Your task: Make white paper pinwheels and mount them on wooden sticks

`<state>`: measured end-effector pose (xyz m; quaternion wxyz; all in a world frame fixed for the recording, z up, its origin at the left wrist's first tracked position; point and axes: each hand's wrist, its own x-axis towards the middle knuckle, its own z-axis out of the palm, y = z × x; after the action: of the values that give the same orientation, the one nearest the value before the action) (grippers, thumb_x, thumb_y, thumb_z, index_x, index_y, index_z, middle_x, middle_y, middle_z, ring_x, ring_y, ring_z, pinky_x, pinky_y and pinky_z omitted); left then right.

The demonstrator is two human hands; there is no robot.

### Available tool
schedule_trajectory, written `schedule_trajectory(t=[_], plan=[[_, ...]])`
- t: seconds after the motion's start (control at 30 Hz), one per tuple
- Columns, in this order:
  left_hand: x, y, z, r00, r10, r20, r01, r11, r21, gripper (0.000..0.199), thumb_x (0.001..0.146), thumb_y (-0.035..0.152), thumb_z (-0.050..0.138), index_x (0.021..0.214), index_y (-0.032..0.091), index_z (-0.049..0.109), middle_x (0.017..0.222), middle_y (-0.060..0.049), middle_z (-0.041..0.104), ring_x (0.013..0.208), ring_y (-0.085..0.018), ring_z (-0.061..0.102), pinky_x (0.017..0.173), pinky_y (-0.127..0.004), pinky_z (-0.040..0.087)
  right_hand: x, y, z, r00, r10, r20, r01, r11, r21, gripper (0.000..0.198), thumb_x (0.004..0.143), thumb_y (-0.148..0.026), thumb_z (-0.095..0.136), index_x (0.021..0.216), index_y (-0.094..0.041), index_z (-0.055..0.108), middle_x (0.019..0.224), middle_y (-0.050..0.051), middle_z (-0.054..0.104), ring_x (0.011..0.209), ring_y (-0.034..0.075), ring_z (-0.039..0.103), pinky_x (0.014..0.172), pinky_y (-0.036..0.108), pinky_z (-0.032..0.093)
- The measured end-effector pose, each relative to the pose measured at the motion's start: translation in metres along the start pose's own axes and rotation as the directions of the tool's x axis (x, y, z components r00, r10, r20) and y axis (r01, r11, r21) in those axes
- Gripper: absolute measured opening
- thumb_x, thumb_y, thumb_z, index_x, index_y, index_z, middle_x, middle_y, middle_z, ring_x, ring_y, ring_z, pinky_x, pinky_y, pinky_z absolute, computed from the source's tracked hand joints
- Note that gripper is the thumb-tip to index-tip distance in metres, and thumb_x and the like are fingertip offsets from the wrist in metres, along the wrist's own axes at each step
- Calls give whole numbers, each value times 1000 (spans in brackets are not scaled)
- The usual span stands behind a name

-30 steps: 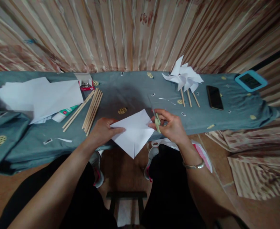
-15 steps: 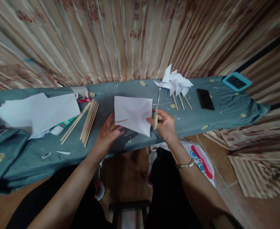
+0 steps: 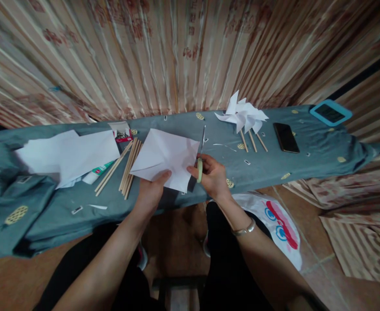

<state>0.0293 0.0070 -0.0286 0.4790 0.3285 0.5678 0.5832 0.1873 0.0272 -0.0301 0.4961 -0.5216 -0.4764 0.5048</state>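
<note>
A white sheet of paper (image 3: 170, 151) with crease lines and a slit near its left corner is held above the cloth-covered table. My left hand (image 3: 152, 188) grips its lower edge, thumb on top and fingers hidden beneath. In my right hand (image 3: 212, 175) is a pair of scissors (image 3: 199, 168) with pale green handles, blades pointing away from me. The right thumb lies close to the paper's right edge; whether it touches is hard to tell. Left of the paper lie several wooden sticks (image 3: 129, 168), partly overlapped by its corner.
White paper sheets (image 3: 69, 155), a glue tube (image 3: 97, 172) and a small red box (image 3: 123, 134) lie left. Paper pinwheels (image 3: 241, 114) on sticks, a phone (image 3: 286, 137) and a blue-framed digital clock (image 3: 330, 113) are right. A white plastic bag (image 3: 274, 224) rests on the floor.
My left hand has closed on the paper's lower edge. The sheet has turned so a corner points left toward the sticks. The scissors stay in my right hand, and the view has shifted slightly.
</note>
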Motion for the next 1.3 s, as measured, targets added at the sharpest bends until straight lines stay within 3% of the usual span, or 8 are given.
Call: schedule_trajectory(t=[0.13, 0.27, 0.43, 0.57, 0.77, 1.3], plan=[[11, 7, -11, 985, 148, -86, -133, 978, 159, 49, 61, 34, 80, 106, 21, 65, 110, -8, 73, 108, -28, 66, 97, -41, 52, -14, -5, 1, 988, 12, 156, -5, 999, -48, 51, 68, -52, 76, 105, -19, 62, 81, 3, 71, 73, 18, 65, 65, 27, 50], [23, 23, -21, 956, 268, -117, -250, 957, 148, 40, 63, 36, 79, 96, 15, 68, 94, -9, 74, 96, -25, 69, 87, -36, 56, -33, -9, -1, 936, 89, 340, -27, 983, -183, 55, 69, -51, 77, 110, -17, 61, 85, 4, 71, 74, 16, 64, 66, 26, 47], [35, 26, -30, 910, 379, -168, -381, 924, 22, 29, 62, 28, 81, 84, 15, 69, 84, -5, 73, 77, -18, 67, 73, -29, 56, -45, -9, -6, 814, 231, 532, -116, 964, -241, 58, 69, -61, 73, 103, -15, 64, 82, 4, 70, 67, 13, 60, 65, 26, 47], [36, 18, -28, 916, 360, -177, -371, 928, -33, 27, 58, 24, 84, 79, 16, 69, 81, -2, 72, 70, -15, 65, 68, -26, 54, -48, -8, -7, 725, 290, 624, -146, 951, -273, 59, 68, -63, 74, 101, -15, 65, 82, 4, 69, 68, 13, 59, 64, 25, 46], [31, 14, -20, 944, 301, -138, -308, 951, -33, 27, 60, 24, 84, 81, 15, 70, 75, -1, 71, 65, -14, 64, 63, -26, 52, -45, -4, -3, 749, 288, 597, -104, 940, -324, 54, 68, -61, 75, 98, -16, 68, 74, 1, 64, 69, 14, 58, 65, 27, 44], [27, 12, -19, 943, 311, -117, -307, 950, 54, 23, 62, 25, 82, 79, 18, 68, 74, 0, 70, 64, -15, 64, 62, -27, 52, -44, 1, 0, 756, 292, 587, -167, 952, -258, 44, 69, -51, 77, 94, -17, 67, 68, -2, 60, 61, 11, 52, 59, 25, 39]])
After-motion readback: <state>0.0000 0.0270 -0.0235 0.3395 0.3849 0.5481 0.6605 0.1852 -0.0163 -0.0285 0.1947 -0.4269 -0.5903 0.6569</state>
